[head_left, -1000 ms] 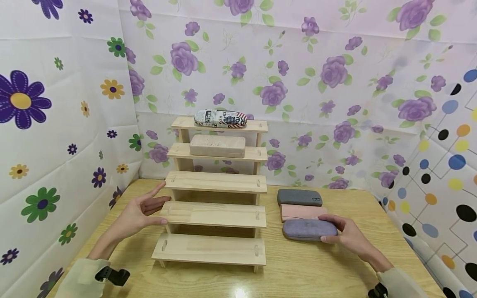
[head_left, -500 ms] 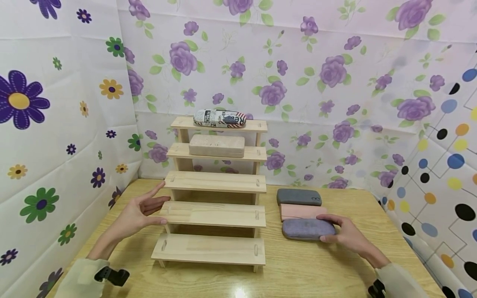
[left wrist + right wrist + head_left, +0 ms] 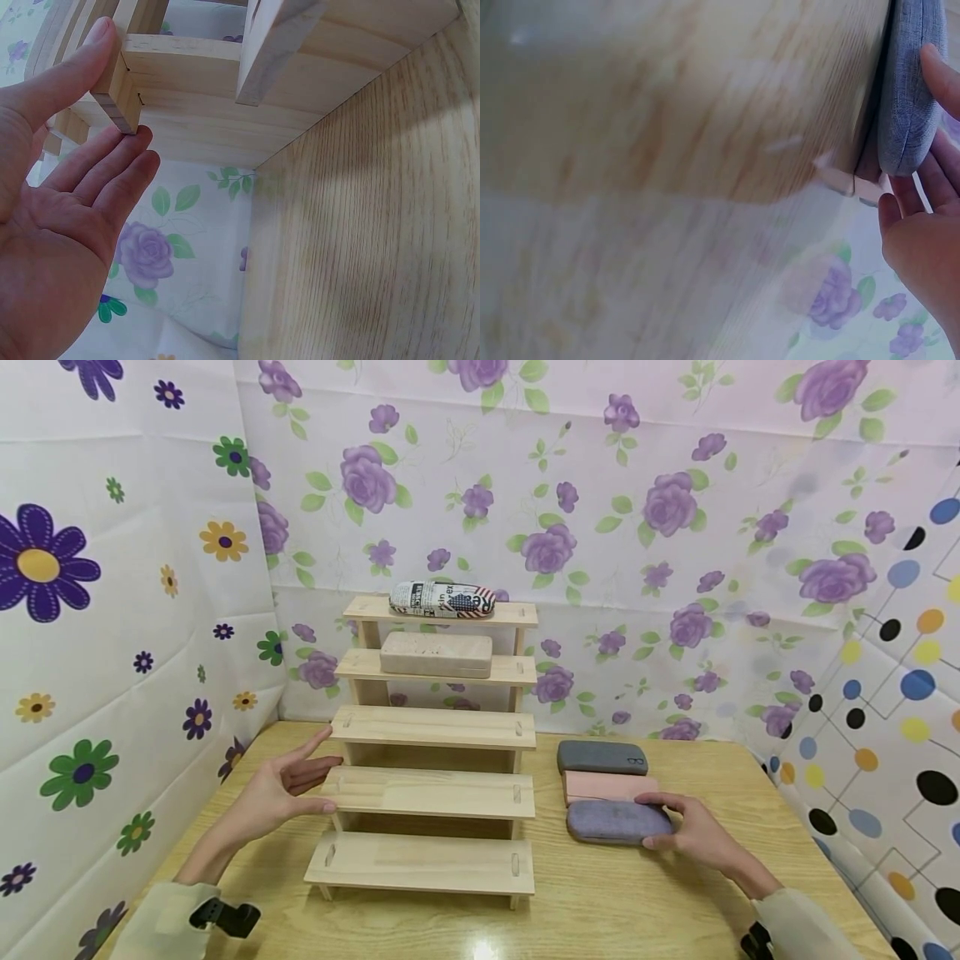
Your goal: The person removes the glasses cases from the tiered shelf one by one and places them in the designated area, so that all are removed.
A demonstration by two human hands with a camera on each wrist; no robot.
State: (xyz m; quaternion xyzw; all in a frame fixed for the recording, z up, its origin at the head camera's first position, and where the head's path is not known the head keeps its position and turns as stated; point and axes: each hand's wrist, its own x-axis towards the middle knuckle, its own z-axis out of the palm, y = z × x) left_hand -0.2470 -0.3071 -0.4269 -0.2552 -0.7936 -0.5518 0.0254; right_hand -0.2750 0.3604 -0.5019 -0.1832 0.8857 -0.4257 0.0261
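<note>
My left hand [image 3: 273, 793] is at the left side of a stepped wooden display rack [image 3: 433, 727]. Its thumb touches the end of a lower board, and the extended fingers reach along the board ends, as the left wrist view also shows. On the right, my right hand [image 3: 701, 835] pinches the right end of a blue-purple fabric glasses case [image 3: 611, 823] between thumb and fingers. The right wrist view shows the thumb on one face of that glasses case [image 3: 913, 97] and fingers on the other. Whether the case touches the table is unclear.
A pink case [image 3: 600, 787] and a dark grey glasses case [image 3: 600, 757] lie behind the held one on the wooden table [image 3: 585, 902]. A newsprint-patterned case [image 3: 442, 600] sits on the rack's top tier, a beige case [image 3: 437, 656] on the tier below. Patterned cloth [image 3: 450, 468] hangs behind.
My right hand has edged very slightly left at the end of the glasses case. The left hand and the rack have stayed in place.
</note>
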